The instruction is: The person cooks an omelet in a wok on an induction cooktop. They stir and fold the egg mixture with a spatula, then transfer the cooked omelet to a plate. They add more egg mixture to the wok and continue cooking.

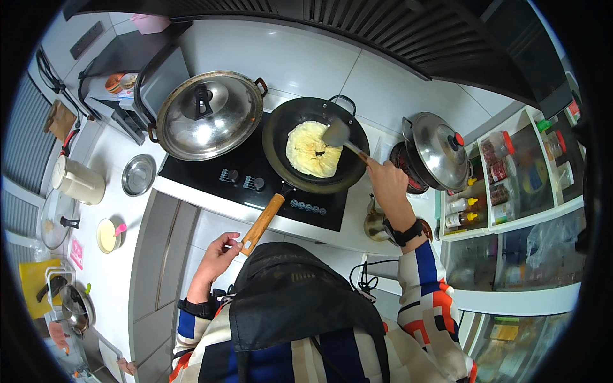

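A black wok (280, 167) sits on the right side of the gas cooktop, holding a pale yellow egg pancake (306, 155) with a small tear near its middle. My right hand (389, 182) grips the wooden handle of a metal spatula (337, 133), whose blade rests over the pancake's upper right edge. The wok's wooden handle (263, 224) points down towards me. Beside its end is my left hand (221, 256), fingers apart, with a fingertip at or very close to the wood and no grip around it.
A large lidded wok (210, 124) occupies the cooktop's left. On the left counter are a metal bowl (139, 175), a cup of yellow batter (108, 237) with a pink spoon, and a cream pitcher (79, 179). A lidded pot (438, 148), kettle (376, 222) and condiment shelf (500, 191) stand right.
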`<state>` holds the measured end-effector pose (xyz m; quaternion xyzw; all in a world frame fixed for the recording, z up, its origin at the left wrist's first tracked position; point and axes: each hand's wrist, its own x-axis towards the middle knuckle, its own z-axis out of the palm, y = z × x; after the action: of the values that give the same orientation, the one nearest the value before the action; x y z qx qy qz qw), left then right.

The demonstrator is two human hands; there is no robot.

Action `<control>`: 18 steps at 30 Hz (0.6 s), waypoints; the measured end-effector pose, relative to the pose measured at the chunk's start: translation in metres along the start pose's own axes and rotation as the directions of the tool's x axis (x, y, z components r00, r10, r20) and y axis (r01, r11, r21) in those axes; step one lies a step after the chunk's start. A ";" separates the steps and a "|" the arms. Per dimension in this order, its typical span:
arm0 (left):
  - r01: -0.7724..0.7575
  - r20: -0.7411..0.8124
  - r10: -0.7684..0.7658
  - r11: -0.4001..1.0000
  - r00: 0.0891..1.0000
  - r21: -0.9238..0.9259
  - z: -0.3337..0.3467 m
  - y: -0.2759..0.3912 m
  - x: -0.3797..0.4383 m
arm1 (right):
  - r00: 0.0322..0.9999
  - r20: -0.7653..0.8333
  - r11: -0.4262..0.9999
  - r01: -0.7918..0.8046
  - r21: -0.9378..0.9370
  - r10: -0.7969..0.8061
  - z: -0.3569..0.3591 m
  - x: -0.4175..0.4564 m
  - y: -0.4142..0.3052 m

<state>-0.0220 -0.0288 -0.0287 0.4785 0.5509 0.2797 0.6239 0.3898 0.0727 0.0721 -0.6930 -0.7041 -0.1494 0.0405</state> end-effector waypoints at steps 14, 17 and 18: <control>0.013 -0.012 -0.013 1.000 1.000 -0.012 0.001 -0.001 -0.007 | 0.981 0.154 0.967 0.077 0.243 -0.117 -0.058 -0.010 0.019; 0.005 -0.008 -0.005 1.000 1.000 -0.019 0.001 0.002 -0.007 | 0.957 0.225 0.947 0.111 0.302 -0.184 -0.039 -0.008 0.023; 0.005 -0.003 -0.005 1.000 1.000 -0.017 0.002 0.003 -0.006 | 0.965 0.189 0.939 0.115 0.323 -0.183 -0.027 -0.005 0.020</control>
<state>-0.0212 -0.0330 -0.0237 0.4715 0.5507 0.2835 0.6277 0.4053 0.0605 0.0997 -0.6346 -0.7696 0.0362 0.0601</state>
